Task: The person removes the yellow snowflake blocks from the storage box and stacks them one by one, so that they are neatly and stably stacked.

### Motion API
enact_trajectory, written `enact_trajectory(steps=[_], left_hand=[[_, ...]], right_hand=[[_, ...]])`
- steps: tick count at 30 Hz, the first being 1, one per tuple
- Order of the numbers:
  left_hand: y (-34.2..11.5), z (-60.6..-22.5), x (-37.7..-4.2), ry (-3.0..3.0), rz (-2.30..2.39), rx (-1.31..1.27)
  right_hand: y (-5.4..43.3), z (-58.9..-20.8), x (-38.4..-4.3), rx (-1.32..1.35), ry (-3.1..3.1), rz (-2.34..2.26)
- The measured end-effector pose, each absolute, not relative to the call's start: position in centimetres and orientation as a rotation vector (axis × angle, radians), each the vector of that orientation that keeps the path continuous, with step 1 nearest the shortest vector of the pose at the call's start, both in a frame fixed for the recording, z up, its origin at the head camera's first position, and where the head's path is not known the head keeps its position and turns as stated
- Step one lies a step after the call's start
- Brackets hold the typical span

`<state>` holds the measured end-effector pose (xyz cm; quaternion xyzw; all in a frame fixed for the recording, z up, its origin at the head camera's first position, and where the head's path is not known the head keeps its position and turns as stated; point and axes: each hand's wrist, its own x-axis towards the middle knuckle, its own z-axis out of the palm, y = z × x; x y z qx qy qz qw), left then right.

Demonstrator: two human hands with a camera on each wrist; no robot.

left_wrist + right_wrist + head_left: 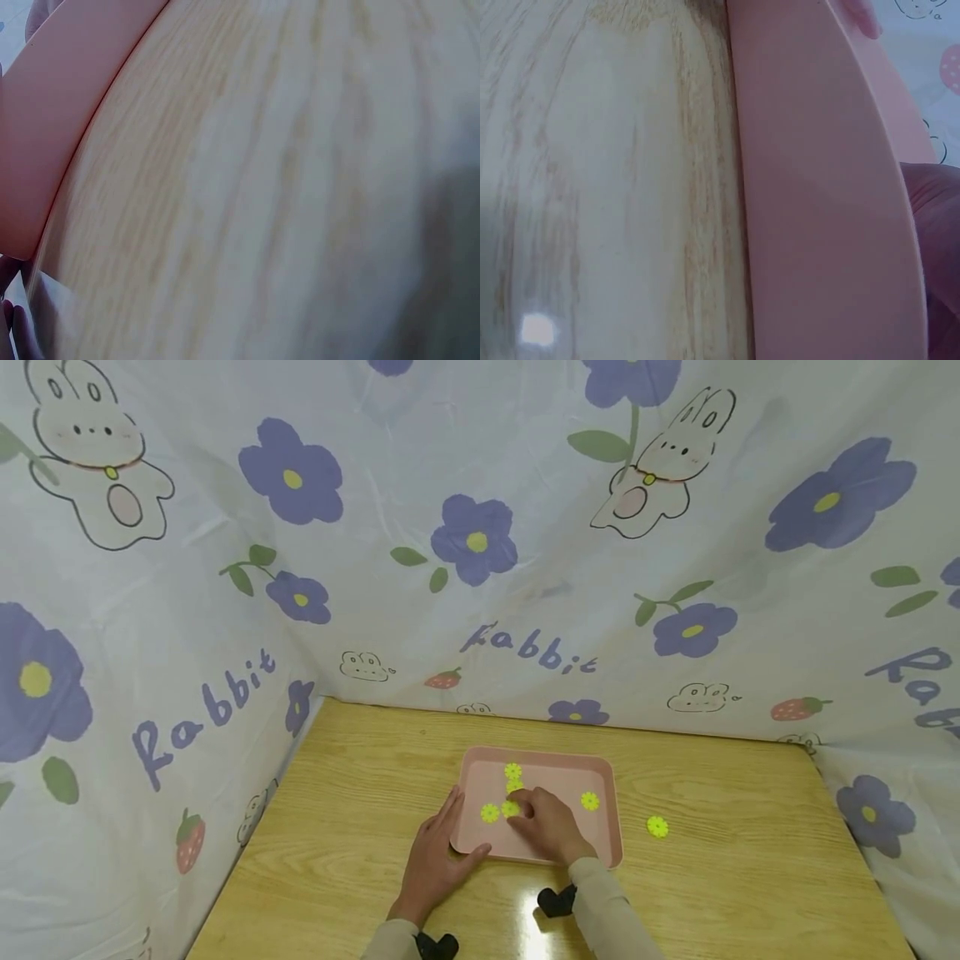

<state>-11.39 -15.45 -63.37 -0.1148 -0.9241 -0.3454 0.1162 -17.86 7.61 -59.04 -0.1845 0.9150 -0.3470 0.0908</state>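
Head view: a pink tray (555, 770) is set on the wooden counter (360, 827). Five yellow flower-shaped pieces are counted inside it: a back piece (513, 771), a second piece (514, 785) just in front, a centre piece (510, 809), a left piece (490, 812) and a right piece (590, 801). An outside piece (657, 827) is seen on the counter, right of the tray. The left hand (435, 868) is held open along the tray's left edge, fingers extended. The right hand (551, 822) is bent over the tray, fingertips at the centre piece; whether it is pinched or only touched cannot be told.

Risk, as judged: neighbouring pieces could be nudged by the fingertips, the spacing being tight. A thin piece could be missed if its edge is not caught. The tray could be shifted if pressed unevenly.

Left wrist view: only tray wall, counter and slivers of fingers are shown.

Right wrist view: the fingers' contact is hidden by the tray wall.
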Motion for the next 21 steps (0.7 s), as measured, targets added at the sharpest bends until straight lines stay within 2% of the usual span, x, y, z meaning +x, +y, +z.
enact_trajectory(steps=[8, 21], left_hand=[[-15.43, -63.25, -11.34, -2.683, -0.991, -0.35], [-15.39, -63.22, -11.39, -2.693, -0.971, -0.342]], right_hand=[[7.79, -59.31, -17.75, -0.485, 2.695, -1.134], [8.03, -59.29, -17.46, -0.594, 2.754, -1.151]])
